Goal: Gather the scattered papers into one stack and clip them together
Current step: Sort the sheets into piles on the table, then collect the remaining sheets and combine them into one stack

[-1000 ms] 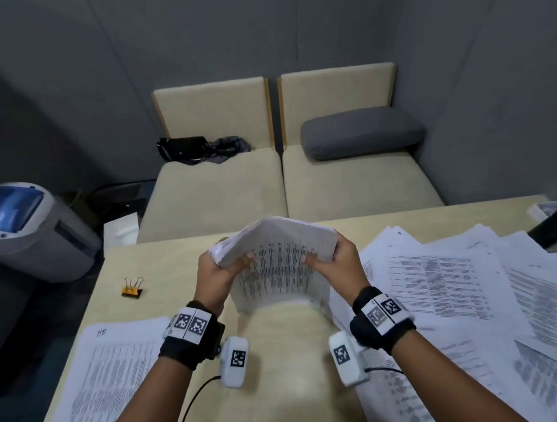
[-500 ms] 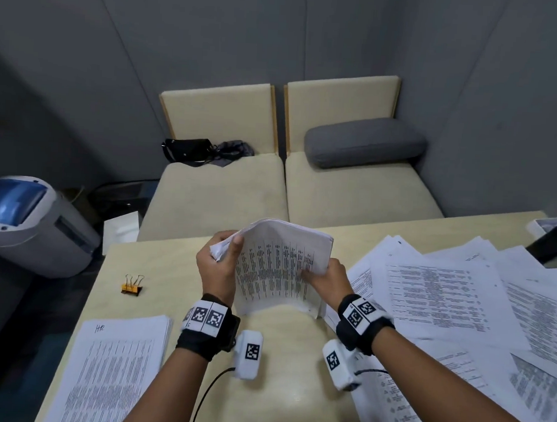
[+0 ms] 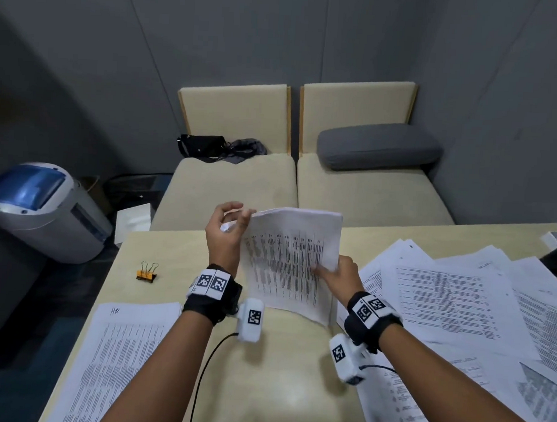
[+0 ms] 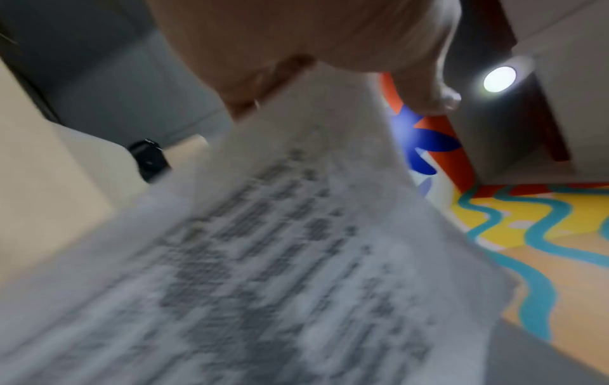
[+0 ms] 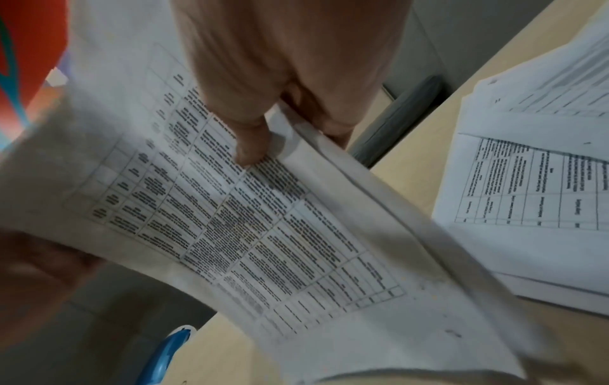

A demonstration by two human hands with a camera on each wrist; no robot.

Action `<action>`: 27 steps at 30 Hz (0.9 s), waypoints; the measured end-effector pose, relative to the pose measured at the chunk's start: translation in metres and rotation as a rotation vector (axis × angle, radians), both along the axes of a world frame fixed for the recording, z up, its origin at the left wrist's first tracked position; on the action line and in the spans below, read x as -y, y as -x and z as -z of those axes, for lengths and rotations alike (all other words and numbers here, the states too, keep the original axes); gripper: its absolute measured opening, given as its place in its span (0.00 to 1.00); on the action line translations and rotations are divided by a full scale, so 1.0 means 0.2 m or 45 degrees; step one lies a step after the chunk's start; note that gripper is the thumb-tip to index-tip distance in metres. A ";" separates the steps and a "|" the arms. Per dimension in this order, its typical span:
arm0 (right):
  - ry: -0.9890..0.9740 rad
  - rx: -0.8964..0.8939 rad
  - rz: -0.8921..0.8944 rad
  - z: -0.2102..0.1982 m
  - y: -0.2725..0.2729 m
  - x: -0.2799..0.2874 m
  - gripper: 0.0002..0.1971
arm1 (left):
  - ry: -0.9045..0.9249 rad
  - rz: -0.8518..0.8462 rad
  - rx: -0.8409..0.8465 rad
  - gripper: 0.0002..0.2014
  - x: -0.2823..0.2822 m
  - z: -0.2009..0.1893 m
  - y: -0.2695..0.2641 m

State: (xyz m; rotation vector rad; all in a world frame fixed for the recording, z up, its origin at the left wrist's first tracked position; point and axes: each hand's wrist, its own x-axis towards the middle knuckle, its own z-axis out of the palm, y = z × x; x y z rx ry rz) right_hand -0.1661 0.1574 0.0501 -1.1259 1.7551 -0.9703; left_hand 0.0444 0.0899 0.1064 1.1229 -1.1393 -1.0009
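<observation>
Both hands now sit differently on the stack [image 3: 289,259]: left hand [image 3: 225,237] pinches its top-left corner, right hand [image 3: 340,277] grips the right edge; it stands above the table's [image 3: 178,250] middle; best tap edges flush before fetching the clip [image 3: 147,271] near the left edge.

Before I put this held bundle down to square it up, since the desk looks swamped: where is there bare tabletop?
Bare table lies straight below the held bundle, between the left paper stack and the scattered sheets on the right. Another free patch surrounds the binder clip at the far left. The whole right side is crowded with overlapping papers.
</observation>
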 end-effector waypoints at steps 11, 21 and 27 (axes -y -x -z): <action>-0.125 0.142 -0.282 0.11 -0.46 -0.05 0.13 | -0.609 0.178 0.677 0.04 -0.48 0.51 -0.71; -0.507 0.069 -0.642 0.29 -0.82 -0.27 0.21 | -1.056 -0.233 1.125 0.12 -0.69 0.67 -1.70; -0.550 -0.107 -0.560 0.34 -0.61 -0.33 0.20 | -1.418 -0.171 1.438 0.33 -0.70 0.76 -1.82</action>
